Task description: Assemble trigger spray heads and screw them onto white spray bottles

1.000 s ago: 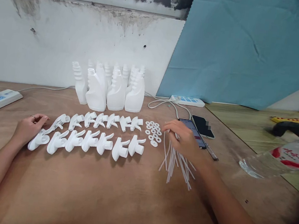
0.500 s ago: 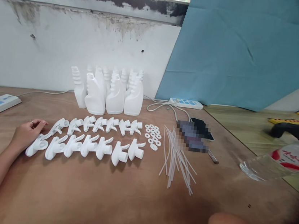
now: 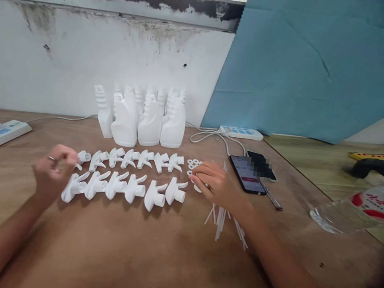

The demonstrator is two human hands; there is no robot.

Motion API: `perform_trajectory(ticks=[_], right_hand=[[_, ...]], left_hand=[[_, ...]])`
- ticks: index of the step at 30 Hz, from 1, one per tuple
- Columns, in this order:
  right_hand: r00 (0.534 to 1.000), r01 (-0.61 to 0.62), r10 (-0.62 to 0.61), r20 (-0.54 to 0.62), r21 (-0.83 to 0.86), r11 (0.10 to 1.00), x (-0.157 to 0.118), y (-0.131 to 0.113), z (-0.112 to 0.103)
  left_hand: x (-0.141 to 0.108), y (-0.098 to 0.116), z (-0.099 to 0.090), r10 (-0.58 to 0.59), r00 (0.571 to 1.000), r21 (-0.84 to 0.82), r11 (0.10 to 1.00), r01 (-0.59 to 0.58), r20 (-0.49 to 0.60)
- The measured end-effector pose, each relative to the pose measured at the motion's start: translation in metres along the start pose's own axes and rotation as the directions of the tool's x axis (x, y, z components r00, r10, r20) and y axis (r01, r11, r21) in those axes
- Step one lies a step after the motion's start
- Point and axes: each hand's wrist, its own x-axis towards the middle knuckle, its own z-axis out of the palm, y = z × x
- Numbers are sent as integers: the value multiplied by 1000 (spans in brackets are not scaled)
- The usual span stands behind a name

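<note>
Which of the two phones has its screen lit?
The black-edged rectangular phone nearer the right hand: it glows, showing a red button, while the pale-edged phone behind it looks dark.

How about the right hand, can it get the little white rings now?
Yes, it looks that way: the right hand hangs over part of the little white rings, fingertips close to them, and nothing seems to block it. I can't tell whether it touches any.
</note>
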Motion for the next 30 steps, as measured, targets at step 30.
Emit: perform_trajectory(ticks=[30], right_hand=[[799,-557,285,529,475,681,-12,-62,36]], left_hand=[[-94,122,51,449,649,-593,806,3,614]])
